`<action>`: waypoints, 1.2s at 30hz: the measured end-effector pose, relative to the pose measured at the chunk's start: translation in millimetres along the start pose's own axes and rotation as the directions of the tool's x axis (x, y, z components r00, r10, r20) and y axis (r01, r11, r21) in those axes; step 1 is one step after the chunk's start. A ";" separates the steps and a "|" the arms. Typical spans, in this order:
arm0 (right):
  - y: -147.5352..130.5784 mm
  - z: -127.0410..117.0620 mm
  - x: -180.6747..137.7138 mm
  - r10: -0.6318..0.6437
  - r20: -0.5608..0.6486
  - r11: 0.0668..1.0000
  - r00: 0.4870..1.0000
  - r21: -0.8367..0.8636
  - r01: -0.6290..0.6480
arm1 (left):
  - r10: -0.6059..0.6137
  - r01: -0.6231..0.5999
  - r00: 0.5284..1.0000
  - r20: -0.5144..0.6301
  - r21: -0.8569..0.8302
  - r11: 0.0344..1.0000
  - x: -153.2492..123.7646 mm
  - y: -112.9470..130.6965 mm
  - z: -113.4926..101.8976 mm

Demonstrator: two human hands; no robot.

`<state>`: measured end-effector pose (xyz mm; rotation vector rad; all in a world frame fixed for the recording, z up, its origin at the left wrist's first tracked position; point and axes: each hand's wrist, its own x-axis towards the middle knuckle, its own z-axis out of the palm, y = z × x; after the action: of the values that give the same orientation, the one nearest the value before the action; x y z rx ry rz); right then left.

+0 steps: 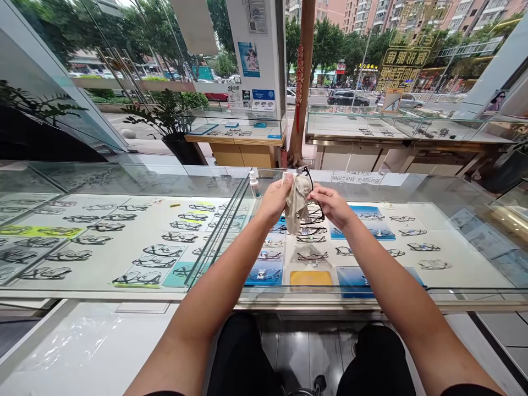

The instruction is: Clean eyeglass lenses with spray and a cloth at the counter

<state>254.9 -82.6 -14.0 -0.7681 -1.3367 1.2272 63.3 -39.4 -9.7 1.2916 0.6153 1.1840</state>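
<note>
Both my arms reach forward over a glass display counter (231,294). My left hand (275,197) is closed on a beige cleaning cloth (295,208), which hangs down and is pressed against one lens. My right hand (331,203) grips a pair of black-framed glasses (310,193) by the frame, held up above the glass top. The cloth hides part of the glasses.
A small white spray bottle (254,185) stands on the counter just left of my hands. Under the glass lie several rows of glasses (165,250) on trays. More glass counters (371,129), a potted plant (173,124) and windows onto a street lie beyond.
</note>
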 end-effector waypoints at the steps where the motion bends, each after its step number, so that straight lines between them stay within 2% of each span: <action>1: 0.4 0.1 0.2 -0.006 0.007 1.000 1.000 -0.010 0.006 | -0.001 0.001 1.000 0.015 0.001 1.000 -0.8 1.1 0.3; 7: 0.4 0.7 0.3 -0.014 0.054 1.000 0.998 -0.004 0.014 | 0.018 -0.019 0.999 0.048 0.005 1.000 -4.1 5.5 1.3; 14: -1.7 2.2 -1.0 0.049 0.049 0.997 0.998 0.054 -0.052 | 0.012 -0.012 0.998 0.067 -0.008 1.000 -5.7 8.7 1.9; 27: -3.0 1.6 -2.8 0.069 0.048 0.993 0.996 0.094 -0.073 | -0.011 0.019 0.987 0.162 -0.053 0.998 -10.6 15.0 5.6; 36: -2.3 2.5 -2.2 0.071 0.045 0.994 0.996 0.080 -0.075 | 0.000 -0.004 0.997 0.083 0.057 0.998 -9.1 10.2 5.5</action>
<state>253.4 -85.8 -12.2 -0.7425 -1.2937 1.3544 61.9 -51.3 -1.1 1.3826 0.5907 1.1155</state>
